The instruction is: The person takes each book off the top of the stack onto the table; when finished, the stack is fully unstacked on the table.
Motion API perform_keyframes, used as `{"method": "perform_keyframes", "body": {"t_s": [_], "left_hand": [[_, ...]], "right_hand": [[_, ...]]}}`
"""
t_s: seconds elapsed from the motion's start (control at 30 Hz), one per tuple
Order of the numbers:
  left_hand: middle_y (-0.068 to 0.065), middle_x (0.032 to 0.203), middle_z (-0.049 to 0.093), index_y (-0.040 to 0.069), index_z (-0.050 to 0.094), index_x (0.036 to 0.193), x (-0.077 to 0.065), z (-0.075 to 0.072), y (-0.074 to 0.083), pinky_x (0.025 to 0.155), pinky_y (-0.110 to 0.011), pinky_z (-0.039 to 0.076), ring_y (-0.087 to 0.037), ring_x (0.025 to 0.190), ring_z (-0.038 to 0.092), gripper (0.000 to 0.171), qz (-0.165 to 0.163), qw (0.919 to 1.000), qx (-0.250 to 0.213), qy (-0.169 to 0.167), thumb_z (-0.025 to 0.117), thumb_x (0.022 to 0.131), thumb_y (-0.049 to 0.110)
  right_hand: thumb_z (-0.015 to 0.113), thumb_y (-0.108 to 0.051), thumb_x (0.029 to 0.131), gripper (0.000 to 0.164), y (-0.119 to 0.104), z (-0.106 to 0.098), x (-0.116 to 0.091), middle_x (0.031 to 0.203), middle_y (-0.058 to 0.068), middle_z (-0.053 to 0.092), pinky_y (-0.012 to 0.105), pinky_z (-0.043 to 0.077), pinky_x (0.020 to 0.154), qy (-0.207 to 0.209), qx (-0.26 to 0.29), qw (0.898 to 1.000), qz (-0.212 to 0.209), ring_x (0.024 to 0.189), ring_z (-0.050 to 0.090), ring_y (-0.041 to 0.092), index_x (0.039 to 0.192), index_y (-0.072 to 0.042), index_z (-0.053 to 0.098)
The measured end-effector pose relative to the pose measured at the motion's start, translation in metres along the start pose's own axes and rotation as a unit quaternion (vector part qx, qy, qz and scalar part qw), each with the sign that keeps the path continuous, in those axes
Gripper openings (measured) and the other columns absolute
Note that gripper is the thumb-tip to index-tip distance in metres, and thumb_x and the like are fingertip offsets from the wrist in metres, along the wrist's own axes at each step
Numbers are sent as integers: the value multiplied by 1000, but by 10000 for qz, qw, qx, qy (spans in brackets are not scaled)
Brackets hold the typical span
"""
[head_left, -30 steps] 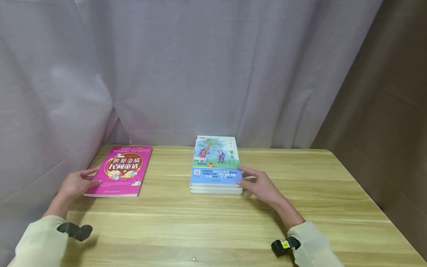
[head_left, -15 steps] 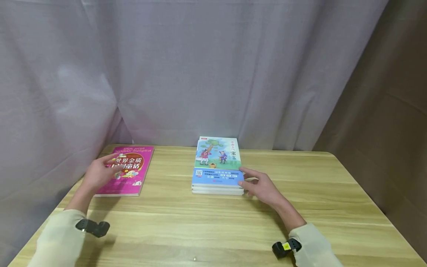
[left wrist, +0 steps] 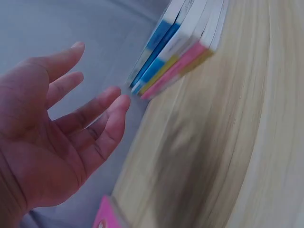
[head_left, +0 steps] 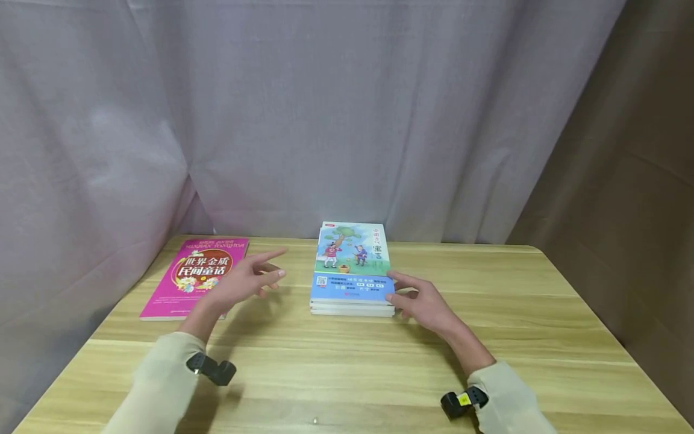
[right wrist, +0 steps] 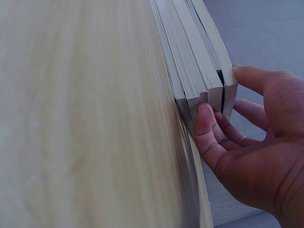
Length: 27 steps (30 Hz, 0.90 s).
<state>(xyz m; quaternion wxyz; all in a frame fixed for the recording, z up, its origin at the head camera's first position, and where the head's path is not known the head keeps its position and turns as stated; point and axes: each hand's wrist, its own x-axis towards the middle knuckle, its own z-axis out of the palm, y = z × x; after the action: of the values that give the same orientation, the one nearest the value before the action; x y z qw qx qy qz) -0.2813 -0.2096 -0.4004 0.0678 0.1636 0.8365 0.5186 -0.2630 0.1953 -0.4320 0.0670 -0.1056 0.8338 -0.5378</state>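
Observation:
A stack of several paperback books (head_left: 351,292) lies at the far middle of the table, its top cover showing a tree, two figures and a blue band. My right hand (head_left: 428,306) touches the stack's right side with relaxed fingertips, some lower down against the page edges (right wrist: 183,61). In mid-air, left of the stack, my left hand (head_left: 238,284) holds nothing; its fingers are spread and loosely bent. Beneath and left of it lies a pink book (head_left: 176,298), partly covered by the hand and wrist. Blue, yellow and pink spines (left wrist: 166,61) show in the left wrist view.
The wooden table (head_left: 336,367) carries both the stack and the pink book. A grey curtain (head_left: 298,120) hangs right behind its back edge, and a darker brown cloth (head_left: 623,199) hangs to the right. Each sleeve bears a black strap camera (head_left: 211,369).
My left hand has left the pink book's left edge and swept right across it, toward the stack. My right hand stays at the stack's right side, and the books have not moved.

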Motion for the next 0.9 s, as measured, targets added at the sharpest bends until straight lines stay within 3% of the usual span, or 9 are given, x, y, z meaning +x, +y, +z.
{"method": "perform_keyframes", "body": {"t_s": [0.23, 0.37, 0.6, 0.9], "left_hand": [[-28, 135, 64, 24, 42, 163, 27, 34, 2, 78, -42, 62, -37, 103, 70, 63, -180, 9989, -285, -320, 67, 105, 25], [-22, 125, 65, 27, 41, 164, 40, 48, 1, 74, -37, 59, -30, 93, 68, 65, -260, 9982, -309, -445, 68, 104, 27], [-8, 92, 59, 32, 46, 161, 59, 60, 1, 63, -30, 51, -19, 70, 54, 63, -177, 9979, -304, -539, 70, 103, 28], [-2, 82, 54, 36, 47, 160, 72, 66, -2, 63, -27, 50, -15, 69, 52, 66, -726, 9960, -368, -374, 75, 100, 32]], "right_hand": [[73, -21, 101, 65, -1, -2, -3, 141, 27, 56, 31, 59, 67, -7, 49, 10000, -38, 89, 68, 22, 159, -8, 47], [73, -21, 101, 66, -2, -1, -4, 142, 28, 56, 31, 58, 65, -30, 109, 9999, -74, 88, 69, 23, 159, -6, 47], [74, -21, 100, 64, 0, 1, -4, 140, 26, 58, 30, 58, 65, 53, 110, 9999, 3, 85, 69, 21, 158, -10, 49], [73, -20, 100, 63, 0, 1, -2, 139, 24, 59, 30, 59, 67, 15, 49, 10000, -30, 87, 69, 22, 158, -11, 50]]}}
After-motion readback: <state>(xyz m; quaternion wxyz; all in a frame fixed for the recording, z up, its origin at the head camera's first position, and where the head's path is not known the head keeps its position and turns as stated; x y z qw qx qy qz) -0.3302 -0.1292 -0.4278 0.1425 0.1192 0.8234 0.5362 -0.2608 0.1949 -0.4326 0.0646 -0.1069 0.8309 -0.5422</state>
